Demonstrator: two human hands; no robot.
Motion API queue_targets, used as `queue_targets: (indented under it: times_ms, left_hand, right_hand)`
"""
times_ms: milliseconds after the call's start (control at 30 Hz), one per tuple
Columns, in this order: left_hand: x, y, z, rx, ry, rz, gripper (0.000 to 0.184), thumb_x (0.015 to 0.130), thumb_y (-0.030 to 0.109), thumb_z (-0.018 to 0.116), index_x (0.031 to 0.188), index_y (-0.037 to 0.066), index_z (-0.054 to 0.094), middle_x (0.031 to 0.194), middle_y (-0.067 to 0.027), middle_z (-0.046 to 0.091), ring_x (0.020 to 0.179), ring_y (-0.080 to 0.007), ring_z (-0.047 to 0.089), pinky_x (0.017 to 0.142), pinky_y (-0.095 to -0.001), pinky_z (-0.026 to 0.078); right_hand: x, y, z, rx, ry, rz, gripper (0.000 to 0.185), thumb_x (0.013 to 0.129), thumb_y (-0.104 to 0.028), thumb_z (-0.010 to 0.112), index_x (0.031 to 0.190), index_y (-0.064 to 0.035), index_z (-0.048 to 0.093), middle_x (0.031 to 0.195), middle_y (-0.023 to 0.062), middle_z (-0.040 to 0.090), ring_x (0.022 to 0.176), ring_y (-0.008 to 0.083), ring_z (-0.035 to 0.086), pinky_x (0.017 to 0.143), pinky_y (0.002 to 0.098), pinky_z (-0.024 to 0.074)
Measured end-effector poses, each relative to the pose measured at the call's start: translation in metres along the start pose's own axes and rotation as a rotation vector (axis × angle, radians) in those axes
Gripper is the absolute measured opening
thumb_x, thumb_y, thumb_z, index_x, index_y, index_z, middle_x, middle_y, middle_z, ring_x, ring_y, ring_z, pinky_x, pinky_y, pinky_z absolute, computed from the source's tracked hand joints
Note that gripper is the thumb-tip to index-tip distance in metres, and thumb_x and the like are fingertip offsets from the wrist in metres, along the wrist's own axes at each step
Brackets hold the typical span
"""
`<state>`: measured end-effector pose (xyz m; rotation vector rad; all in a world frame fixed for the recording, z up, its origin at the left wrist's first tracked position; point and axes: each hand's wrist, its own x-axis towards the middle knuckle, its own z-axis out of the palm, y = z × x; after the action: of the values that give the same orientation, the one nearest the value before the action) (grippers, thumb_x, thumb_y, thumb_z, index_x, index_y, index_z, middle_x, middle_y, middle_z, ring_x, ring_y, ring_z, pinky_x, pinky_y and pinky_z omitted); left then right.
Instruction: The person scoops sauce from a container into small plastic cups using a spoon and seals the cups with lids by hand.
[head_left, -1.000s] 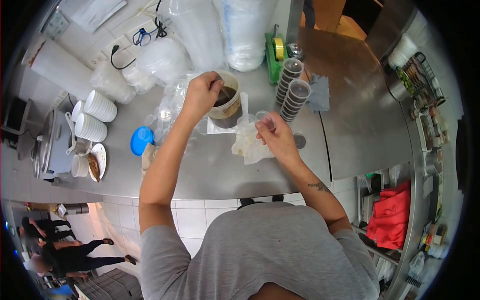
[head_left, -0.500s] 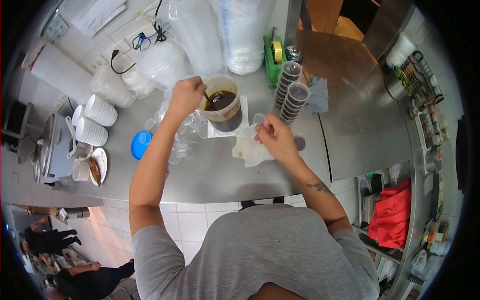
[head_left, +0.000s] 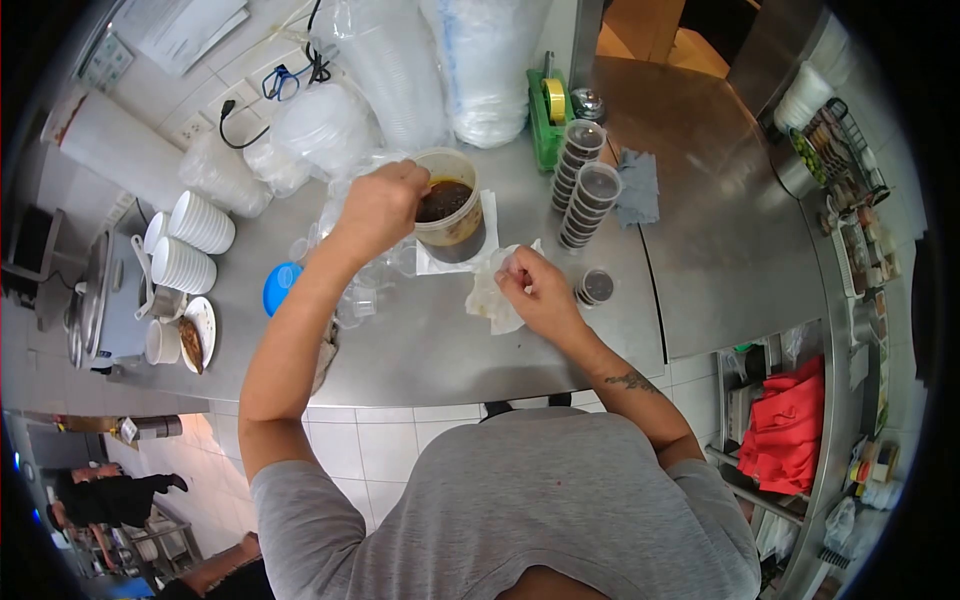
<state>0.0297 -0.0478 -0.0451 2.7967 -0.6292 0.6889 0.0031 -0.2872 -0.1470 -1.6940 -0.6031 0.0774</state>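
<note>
My left hand is closed at the left rim of a clear plastic tub of dark brown sauce. It grips a spoon, now mostly hidden behind the fingers. In front of the tub, my right hand pinches a small clear plastic cup, partly covered by the fingers, over a crumpled, stained paper towel. To the right of that hand stand lidded portion cups of dark sauce. Two taller stacks of such cups rise behind them.
Loose clear cups and lids lie left of the tub, beside a blue lid. White bowls and a plate with food sit farther left. At the back are bagged containers and a green tape dispenser. Other people stand lower left.
My left hand has moved slightly right and lower, hiding the spoon. My right hand has shifted left and down with the cup, showing more of the portion cups beside it.
</note>
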Motion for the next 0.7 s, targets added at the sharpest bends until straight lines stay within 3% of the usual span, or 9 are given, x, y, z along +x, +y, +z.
queue_targets:
  times_ms: [67,167,267,367,467,567,667,700]
  left_hand:
    - [-0.005,-0.003,0.019,-0.025,-0.060,-0.107,0.014,0.080,0.011,0.059,0.073,-0.002,0.056,0.074,-0.0170,0.062,0.069,-0.0379,0.059,0.064,-0.0451,0.049]
    - [-0.008,-0.032,0.034,0.033,0.008,-0.416,0.019,0.080,0.016,0.058,0.076,-0.003,0.060,0.064,-0.0165,0.059,0.063,-0.0347,0.059,0.060,-0.0422,0.048]
    - [-0.016,-0.060,0.025,-0.405,0.074,-0.858,0.025,0.080,0.020,0.057,0.079,-0.005,0.061,0.060,-0.0170,0.059,0.058,-0.0301,0.059,0.057,-0.0386,0.045]
    - [-0.018,-0.064,0.009,-0.680,0.095,-1.130,0.023,0.081,0.016,0.056,0.083,-0.006,0.062,0.063,-0.0183,0.061,0.058,-0.0255,0.059,0.056,-0.0350,0.043]
    - [-0.008,-0.030,-0.011,-0.491,0.218,-0.744,0.015,0.083,0.011,0.057,0.082,-0.003,0.062,0.066,-0.0158,0.060,0.061,-0.0284,0.059,0.058,-0.0363,0.044]
    - [-0.007,-0.015,-0.002,-0.214,0.279,-0.119,0.007,0.084,0.006,0.057,0.085,0.000,0.062,0.074,-0.0144,0.061,0.065,-0.0317,0.058,0.060,-0.0389,0.045]
    - [-0.011,-0.011,0.007,-0.084,-0.078,0.053,0.006,0.083,0.005,0.059,0.088,0.001,0.062,0.084,-0.0139,0.062,0.073,-0.0359,0.058,0.065,-0.0405,0.047]
    - [-0.010,-0.009,0.008,-0.128,-0.136,-0.004,0.009,0.084,0.007,0.058,0.086,-0.001,0.061,0.082,-0.0154,0.063,0.073,-0.0367,0.059,0.067,-0.0401,0.047]
  right_hand:
    - [-0.001,0.002,0.003,0.003,0.017,-0.040,0.024,0.084,-0.006,0.061,0.075,-0.0019,0.039,0.070,0.0074,0.043,0.060,0.0168,0.042,0.054,0.0305,0.0380]
    - [-0.003,0.006,0.004,0.047,0.032,-0.059,0.023,0.085,-0.005,0.060,0.076,-0.0015,0.039,0.072,0.0069,0.044,0.062,0.0167,0.044,0.057,0.0298,0.0412]
    - [-0.009,0.007,0.004,0.130,0.038,0.003,0.023,0.085,-0.005,0.060,0.076,-0.0012,0.039,0.074,0.0059,0.044,0.065,0.0156,0.045,0.059,0.0283,0.0447]
    - [-0.013,0.010,0.006,0.197,0.042,0.046,0.023,0.086,-0.004,0.060,0.077,-0.0012,0.039,0.075,0.0043,0.044,0.067,0.0130,0.045,0.059,0.0263,0.0463]
    - [-0.012,0.010,0.006,0.242,0.035,0.051,0.022,0.087,-0.003,0.059,0.077,-0.0013,0.040,0.077,0.0028,0.045,0.070,0.0100,0.045,0.060,0.0242,0.0462]
    - [-0.013,0.007,0.006,0.343,0.023,0.075,0.021,0.089,-0.003,0.057,0.078,-0.0018,0.040,0.080,0.0021,0.047,0.073,0.0081,0.045,0.061,0.0229,0.0462]
    - [-0.012,0.005,0.006,0.381,0.031,0.079,0.021,0.090,-0.003,0.057,0.078,-0.0024,0.040,0.082,0.0017,0.048,0.077,0.0072,0.046,0.063,0.0226,0.0465]
    - [-0.013,0.004,0.006,0.377,0.038,0.075,0.021,0.091,-0.003,0.056,0.078,-0.0026,0.040,0.082,0.0015,0.048,0.078,0.0071,0.046,0.064,0.0226,0.0467]
